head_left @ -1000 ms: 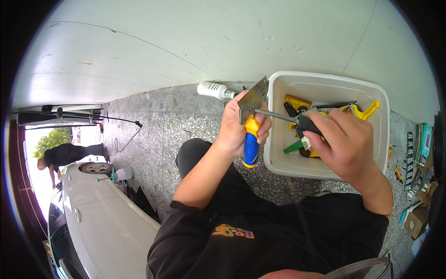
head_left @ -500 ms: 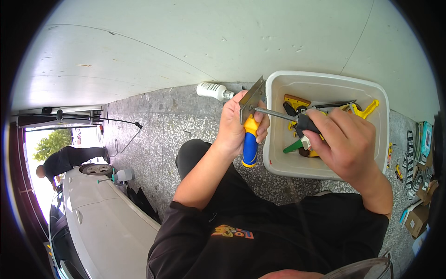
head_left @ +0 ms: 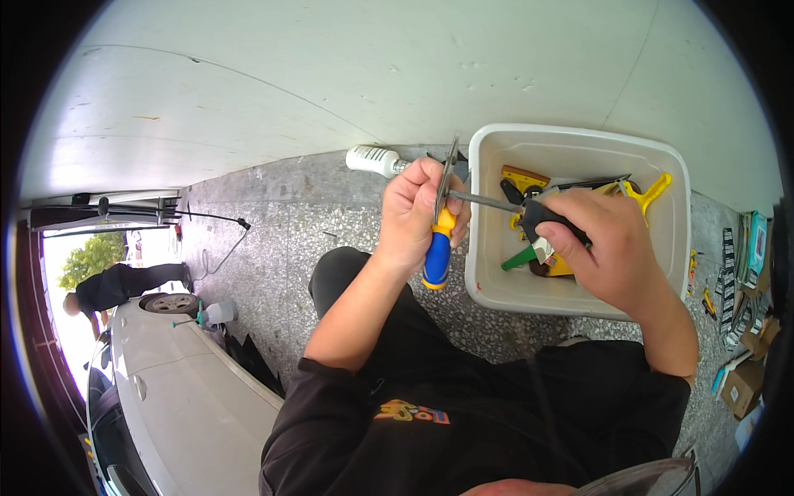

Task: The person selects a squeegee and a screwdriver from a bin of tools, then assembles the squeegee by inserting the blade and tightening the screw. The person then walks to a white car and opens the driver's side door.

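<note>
My left hand (head_left: pixel 411 217) is closed around a scraper (head_left: pixel 437 259) with a blue and yellow handle. Its flat metal blade stands upright, edge nearly toward me. Black-handled and dark-shafted, a screwdriver (head_left: pixel 488 200) is gripped in my right hand (head_left: pixel 608 248). The screwdriver's tip meets the scraper head close to my left fingers; the exact contact point is too small to make out. Below my right hand, a pale grey plastic bin (head_left: pixel 488 298) holds several tools, among them a yellow-handled tool (head_left: pixel 648 195) and a green-ended one (head_left: pixel 519 258).
A white bottle (head_left: pixel 374 160) lies by the pale wall (head_left: pixel 331 74). To the left are a light-coloured car (head_left: pixel 182 384), a spray bottle (head_left: pixel 220 312) and another person (head_left: pixel 124 283) bending near its wheel. Cardboard boxes (head_left: pixel 742 388) and small tools lie on the speckled floor at right.
The scraper has turned so its blade shows more edge-on, and its handle has shifted slightly left and up. My right hand has moved a little left with the screwdriver.
</note>
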A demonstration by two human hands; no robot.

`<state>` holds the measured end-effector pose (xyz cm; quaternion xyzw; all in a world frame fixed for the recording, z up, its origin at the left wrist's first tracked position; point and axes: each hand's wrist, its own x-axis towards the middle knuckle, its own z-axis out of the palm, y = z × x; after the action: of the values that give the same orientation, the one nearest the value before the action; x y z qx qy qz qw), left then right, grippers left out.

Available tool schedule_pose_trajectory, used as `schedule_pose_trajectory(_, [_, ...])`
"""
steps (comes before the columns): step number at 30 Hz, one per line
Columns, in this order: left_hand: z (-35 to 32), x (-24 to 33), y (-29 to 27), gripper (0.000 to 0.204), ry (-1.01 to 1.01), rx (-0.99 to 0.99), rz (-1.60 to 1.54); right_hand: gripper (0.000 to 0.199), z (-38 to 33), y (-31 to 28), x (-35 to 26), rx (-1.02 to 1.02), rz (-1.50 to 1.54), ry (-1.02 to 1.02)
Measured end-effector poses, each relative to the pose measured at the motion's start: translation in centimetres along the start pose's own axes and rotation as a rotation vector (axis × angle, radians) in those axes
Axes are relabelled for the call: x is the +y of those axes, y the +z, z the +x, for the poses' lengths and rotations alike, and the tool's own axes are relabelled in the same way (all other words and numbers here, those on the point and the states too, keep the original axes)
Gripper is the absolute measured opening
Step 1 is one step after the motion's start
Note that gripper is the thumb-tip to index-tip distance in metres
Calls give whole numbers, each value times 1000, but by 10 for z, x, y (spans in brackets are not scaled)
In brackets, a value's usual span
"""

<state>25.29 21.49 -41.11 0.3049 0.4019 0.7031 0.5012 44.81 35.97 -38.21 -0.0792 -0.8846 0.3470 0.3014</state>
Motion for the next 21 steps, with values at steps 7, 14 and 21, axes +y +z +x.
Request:
schedule_pose_trajectory(7, [6,3,8,27,21,162,280,27,6,13,20,24,-23,134])
schedule_pose_trajectory(14, [7,-3,-11,22,58,-54,332,40,0,18,58,-729,738,511])
schedule_pose_trajectory(21, [14,-8,3,26,-89,229,476,28,-3,30,72,-220,126,101])
